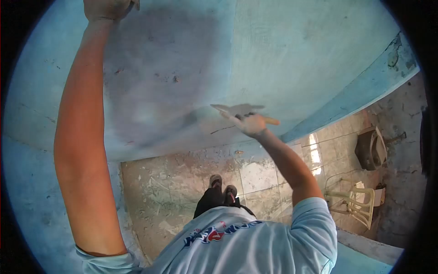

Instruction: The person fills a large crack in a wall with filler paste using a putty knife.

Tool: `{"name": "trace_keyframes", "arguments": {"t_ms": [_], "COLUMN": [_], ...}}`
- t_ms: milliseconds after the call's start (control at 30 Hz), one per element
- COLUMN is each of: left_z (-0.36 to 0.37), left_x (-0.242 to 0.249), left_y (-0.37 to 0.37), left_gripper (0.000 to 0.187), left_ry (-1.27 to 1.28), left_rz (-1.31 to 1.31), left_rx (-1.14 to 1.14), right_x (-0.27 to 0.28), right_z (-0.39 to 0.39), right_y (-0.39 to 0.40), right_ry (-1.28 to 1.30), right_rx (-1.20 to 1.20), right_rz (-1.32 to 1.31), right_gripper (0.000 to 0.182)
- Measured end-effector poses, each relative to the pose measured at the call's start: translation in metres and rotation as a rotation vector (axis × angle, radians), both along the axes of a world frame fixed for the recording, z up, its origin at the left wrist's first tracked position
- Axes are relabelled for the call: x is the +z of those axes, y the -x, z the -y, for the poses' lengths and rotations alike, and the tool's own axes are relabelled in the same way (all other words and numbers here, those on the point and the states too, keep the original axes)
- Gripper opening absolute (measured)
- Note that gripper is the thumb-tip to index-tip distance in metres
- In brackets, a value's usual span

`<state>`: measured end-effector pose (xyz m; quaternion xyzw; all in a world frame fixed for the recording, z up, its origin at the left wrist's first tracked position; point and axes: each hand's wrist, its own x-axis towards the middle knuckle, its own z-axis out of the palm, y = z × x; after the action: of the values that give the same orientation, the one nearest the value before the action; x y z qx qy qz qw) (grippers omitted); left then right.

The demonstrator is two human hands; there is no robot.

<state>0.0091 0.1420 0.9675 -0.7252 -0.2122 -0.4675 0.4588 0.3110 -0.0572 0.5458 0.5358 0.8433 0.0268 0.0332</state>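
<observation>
A trowel with a pale wooden handle is gripped in my right hand, low on the blue-painted wall. Its narrow blade tip points left, close to the wall surface, and a dark shadow lies beside it. My left arm reaches far up along the wall on the left. At the top edge of the view, my left hand is partly cut off, near or against the wall, so its fingers do not show well enough to read. Small chips and a thin crack mark the wall between the hands.
Below the wall runs a dusty tiled floor, where my feet stand. On the right are a plastic chair lying tilted and a dark boxy object. A wall edge with broken plaster juts out at the right.
</observation>
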Motion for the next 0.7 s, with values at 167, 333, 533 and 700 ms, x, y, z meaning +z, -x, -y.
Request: {"name": "trace_keyframes", "arguments": {"t_ms": [167,333,533,700], "left_z": [0.004,-0.001,-0.001,-0.004], "left_x": [-0.002,-0.002,-0.003,-0.001], "left_y": [-0.002,-0.004,-0.002,0.0], "left_gripper": [0.061,0.062,0.064,0.065], "left_ry": [0.021,-0.018,-0.039,-0.028], "left_rz": [0.012,0.034,0.008,0.02], "left_rx": [0.036,0.076,0.043,0.015], "right_x": [0.016,0.005,-0.01,0.021], "right_z": [0.004,0.006,-0.005,-0.001], "right_y": [-0.036,-0.039,-0.032,-0.051], "right_ry": [0.028,0.153,-0.099,0.192], "right_rx": [-0.102,-0.146,-0.003,-0.192], "right_rz": [-0.006,-0.089,-0.041,-0.036], "right_gripper": [0.086,0.087,0.09,0.091]}}
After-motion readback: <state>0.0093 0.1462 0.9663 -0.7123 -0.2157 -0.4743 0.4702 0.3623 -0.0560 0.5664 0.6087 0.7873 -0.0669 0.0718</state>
